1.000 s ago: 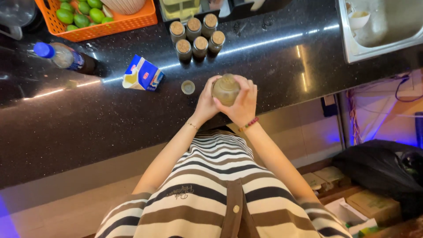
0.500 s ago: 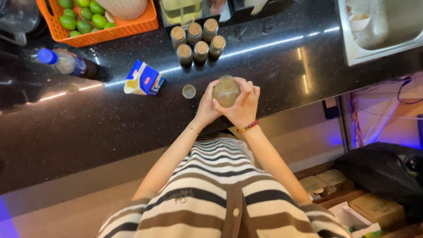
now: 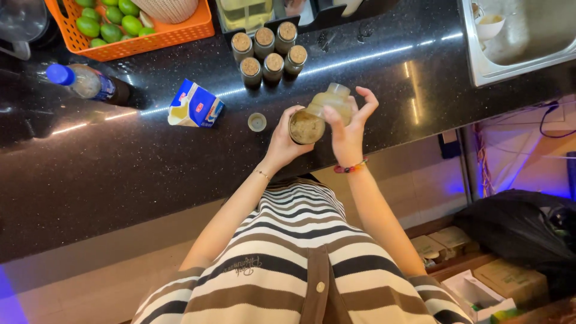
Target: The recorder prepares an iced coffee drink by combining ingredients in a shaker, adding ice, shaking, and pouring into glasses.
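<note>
Two hands hold one small glass jar (image 3: pixel 321 114) tilted above the black bench (image 3: pixel 120 180); it holds pale yellowish pulp. The left hand (image 3: pixel 287 139) has fingers wrapped round its base, the right hand (image 3: pixel 348 123) fingers spread along its side. A loose lid (image 3: pixel 257 122) lies just beside; six cork-topped jars (image 3: pixel 268 51), a carton (image 3: pixel 195 107), a bottle (image 3: pixel 90 84) and a basket of limes (image 3: pixel 129 27) stand behind.

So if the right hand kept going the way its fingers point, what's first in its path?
The right hand wraps the tilted jar, fingers pointing up-counter. Beyond them lies bare black countertop; the cork-topped jars sit off to the left. Depth is unclear.
</note>
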